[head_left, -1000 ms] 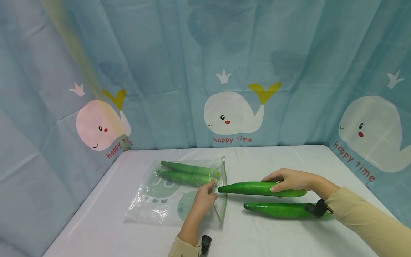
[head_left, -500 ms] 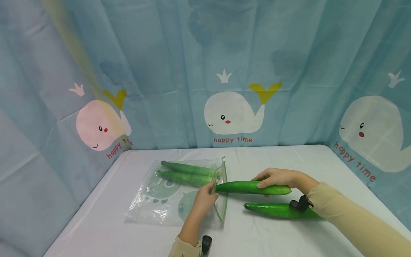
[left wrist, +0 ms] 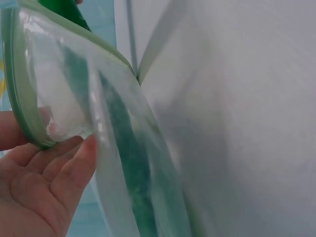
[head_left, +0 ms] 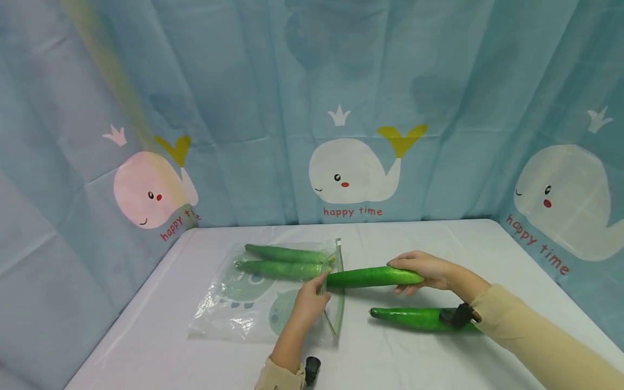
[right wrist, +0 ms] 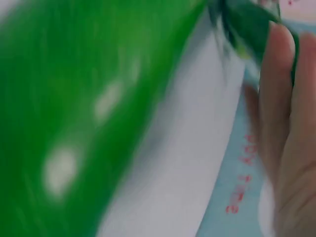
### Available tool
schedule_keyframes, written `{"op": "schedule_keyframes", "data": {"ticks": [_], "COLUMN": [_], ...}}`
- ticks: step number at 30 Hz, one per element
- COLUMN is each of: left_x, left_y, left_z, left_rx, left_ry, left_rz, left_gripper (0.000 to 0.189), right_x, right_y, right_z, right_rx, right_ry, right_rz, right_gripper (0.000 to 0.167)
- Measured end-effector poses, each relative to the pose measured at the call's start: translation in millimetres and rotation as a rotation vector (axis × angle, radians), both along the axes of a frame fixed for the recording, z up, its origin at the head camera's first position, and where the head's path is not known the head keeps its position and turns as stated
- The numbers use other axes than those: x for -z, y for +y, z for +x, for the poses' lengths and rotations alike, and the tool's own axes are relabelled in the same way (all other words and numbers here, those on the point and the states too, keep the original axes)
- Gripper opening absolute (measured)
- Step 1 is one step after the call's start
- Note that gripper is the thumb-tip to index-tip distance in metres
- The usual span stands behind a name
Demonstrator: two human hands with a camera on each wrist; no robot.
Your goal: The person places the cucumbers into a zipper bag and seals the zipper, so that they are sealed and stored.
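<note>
In the head view, my left hand [head_left: 306,303] pinches the green-edged mouth of a clear zip bag [head_left: 209,322] lying flat. The left wrist view shows the thumb and fingers [left wrist: 69,170] on that green rim [left wrist: 17,106], holding the mouth apart. Two cucumbers [head_left: 283,253] lie inside the bag. My right hand [head_left: 429,271] grips another cucumber [head_left: 365,277] near its right end; it tilts slightly, its left tip within the bag's mouth, partly behind my left fingers. Below it, one more cucumber [head_left: 409,318] lies on the table, large and blurred in the right wrist view.
A white-covered table [head_left: 151,346] carries everything. Behind and at both sides hangs a blue curtain [head_left: 253,135] with printed whales. Black wrist cameras [head_left: 312,370] sit at both cuffs; the right one overlaps the lying cucumber in the head view.
My right hand has moved left, bringing the cucumber's tip into the bag's mouth; its grip has shifted toward the right end, which has risen. The left hand and bag stay nearly still.
</note>
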State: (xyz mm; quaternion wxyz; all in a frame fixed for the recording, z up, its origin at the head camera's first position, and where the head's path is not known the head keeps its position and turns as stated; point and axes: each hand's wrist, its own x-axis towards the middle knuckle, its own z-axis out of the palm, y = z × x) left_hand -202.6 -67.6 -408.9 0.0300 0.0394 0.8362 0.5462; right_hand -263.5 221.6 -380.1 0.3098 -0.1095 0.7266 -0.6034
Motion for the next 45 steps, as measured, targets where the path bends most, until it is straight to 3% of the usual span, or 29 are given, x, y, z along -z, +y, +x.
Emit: {"op": "schedule_keyframes", "data": {"ticks": [5, 13, 17, 23, 31, 45], "left_x": [0.2, 1.8, 2.4, 1.6, 0.0, -0.4], "left_y": [-1.4, -2.0, -1.9, -1.1, 0.0, 1.7], "left_z": [0.1, 0.3, 0.3, -0.2, 0.9, 2.1], "left_rx": [0.010, 0.019, 0.015, 0.011, 0.010, -0.004], "left_ry": [0.002, -0.013, -0.012, -0.007, -0.013, -0.019], "left_rz": [0.006, 0.016, 0.006, 0.009, 0.011, -0.008], "left_gripper": [0.052, 0.053, 0.053, 0.052, 0.053, 0.053], "right_x": [2.4, 6.1, 11.6, 16.9, 20.0, 26.1], "right_y": [-9, -18, -21, -29, -40, -54], "right_z": [7.7, 14.9, 17.9, 20.6, 19.1, 17.4], "right_rx": [0.167, 0.304, 0.357, 0.359, 0.387, 0.329], "right_ry": [-0.087, -0.223, -0.251, -0.231, -0.317, -0.313], "right_rz": [-0.013, -0.238, -0.219, -0.179, -0.271, -0.222], "right_gripper": [0.046, 0.058, 0.047, 0.028, 0.020, 0.031]}}
